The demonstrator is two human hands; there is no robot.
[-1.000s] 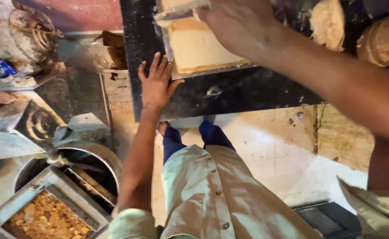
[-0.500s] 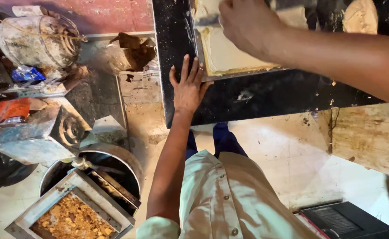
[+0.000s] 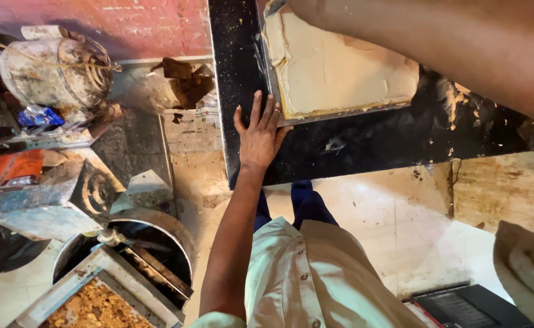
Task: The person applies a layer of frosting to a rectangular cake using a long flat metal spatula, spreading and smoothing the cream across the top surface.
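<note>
At the near left corner of the black counter [image 3: 370, 146], the left hand [image 3: 259, 136] lies flat, palm down, fingers [image 3: 265, 112] spread wide and holding nothing. Their tips touch the near left corner of a metal tray [image 3: 271, 67], which lies just beyond them, farther from the body. The tray holds a pale slab [image 3: 340, 70] that fills most of it, smooth on top with a ragged left edge; its long axis runs left to right along the counter, across the line of the fingers. The right arm [image 3: 449, 45] reaches over the slab from the right, and its hand passes out of view at the top edge, so I cannot tell how its fingers stand. The left hand is thus the one plainly at the tray's rim. On the floor to the left stand a steel pot [image 3: 157, 228] and a tin of golden crumbs [image 3: 94, 307].
</note>
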